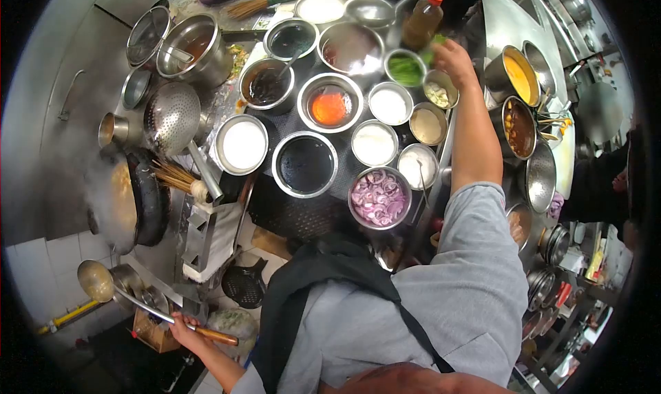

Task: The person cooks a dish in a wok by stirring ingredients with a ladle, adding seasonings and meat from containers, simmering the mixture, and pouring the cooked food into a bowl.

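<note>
My left hand (184,331) is wrapped round the wooden-handled shaft of a long ladle (96,281). The ladle's bowl hangs at the lower left, below a steaming black wok (151,200). With my right arm stretched out to the far right of the counter, my right hand (452,61) is closed on some chopped greens (435,48). It is just right of a metal pot of chopped greens (404,69) and above a pot of pale chopped pieces (438,92). The fingertips are partly blurred.
Around the counter stand a pot of sliced red onion (380,198), a pot of dark liquid (305,164), and several white-filled pots. A perforated skimmer (172,119) lies left of them. A red-capped bottle (422,22) stands behind the greens. At the right edge is a person in dark clothes (606,180).
</note>
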Demonstrator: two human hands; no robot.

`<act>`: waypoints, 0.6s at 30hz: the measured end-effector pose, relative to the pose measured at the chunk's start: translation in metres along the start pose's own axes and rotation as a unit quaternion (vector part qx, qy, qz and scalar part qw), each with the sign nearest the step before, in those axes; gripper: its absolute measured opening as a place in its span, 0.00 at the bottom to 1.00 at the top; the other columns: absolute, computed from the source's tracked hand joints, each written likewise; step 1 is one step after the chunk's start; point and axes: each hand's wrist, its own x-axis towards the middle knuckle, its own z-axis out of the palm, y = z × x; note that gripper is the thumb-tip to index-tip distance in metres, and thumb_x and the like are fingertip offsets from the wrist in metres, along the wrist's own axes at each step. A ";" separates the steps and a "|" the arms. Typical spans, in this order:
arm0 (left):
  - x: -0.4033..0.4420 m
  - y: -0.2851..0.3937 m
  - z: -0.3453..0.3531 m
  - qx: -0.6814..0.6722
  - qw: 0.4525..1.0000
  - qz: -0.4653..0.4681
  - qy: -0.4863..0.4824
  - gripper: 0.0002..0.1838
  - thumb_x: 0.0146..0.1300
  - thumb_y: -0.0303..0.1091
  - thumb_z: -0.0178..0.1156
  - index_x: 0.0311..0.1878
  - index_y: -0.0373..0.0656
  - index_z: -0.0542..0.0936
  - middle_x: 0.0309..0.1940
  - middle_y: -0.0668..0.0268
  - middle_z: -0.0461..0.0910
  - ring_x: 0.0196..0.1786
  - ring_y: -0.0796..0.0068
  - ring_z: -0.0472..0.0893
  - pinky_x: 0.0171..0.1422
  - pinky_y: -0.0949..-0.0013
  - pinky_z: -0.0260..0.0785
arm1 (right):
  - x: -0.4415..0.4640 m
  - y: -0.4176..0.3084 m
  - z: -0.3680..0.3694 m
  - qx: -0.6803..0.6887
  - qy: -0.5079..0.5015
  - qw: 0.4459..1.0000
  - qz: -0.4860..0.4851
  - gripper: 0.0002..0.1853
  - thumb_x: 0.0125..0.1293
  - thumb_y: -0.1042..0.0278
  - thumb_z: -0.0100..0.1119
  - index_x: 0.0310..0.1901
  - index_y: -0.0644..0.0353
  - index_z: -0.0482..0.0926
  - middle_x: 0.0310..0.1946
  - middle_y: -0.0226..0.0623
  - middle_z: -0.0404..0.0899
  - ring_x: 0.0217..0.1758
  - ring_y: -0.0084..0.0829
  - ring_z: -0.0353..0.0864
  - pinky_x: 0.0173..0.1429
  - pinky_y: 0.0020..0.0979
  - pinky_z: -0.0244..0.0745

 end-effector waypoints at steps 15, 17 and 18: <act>0.112 -0.030 -0.047 -0.071 0.997 0.001 0.028 0.09 0.62 0.28 0.60 0.44 0.43 0.72 0.23 0.71 0.71 0.20 0.81 0.70 0.22 0.75 0.63 | -0.121 -0.246 0.379 0.132 -0.297 0.907 -0.270 0.13 0.70 0.64 0.57 0.48 0.65 0.78 0.36 0.33 0.81 0.30 0.20 0.74 0.32 0.20 0.67; 0.121 -0.015 -0.055 -0.069 0.997 0.039 -0.002 0.07 0.64 0.26 0.58 0.43 0.41 0.71 0.22 0.70 0.71 0.18 0.80 0.70 0.22 0.74 0.64 | -0.167 -0.284 0.482 0.041 -0.342 0.883 -0.319 0.13 0.71 0.61 0.56 0.48 0.61 0.79 0.35 0.30 0.81 0.31 0.17 0.75 0.32 0.21 0.68; 0.127 -0.012 -0.062 -0.069 0.997 0.044 0.004 0.06 0.64 0.26 0.57 0.42 0.41 0.70 0.22 0.69 0.71 0.17 0.80 0.70 0.22 0.74 0.64 | -0.186 -0.298 0.531 0.001 -0.387 0.866 -0.315 0.13 0.70 0.61 0.57 0.49 0.61 0.78 0.35 0.31 0.81 0.31 0.19 0.76 0.33 0.24 0.70</act>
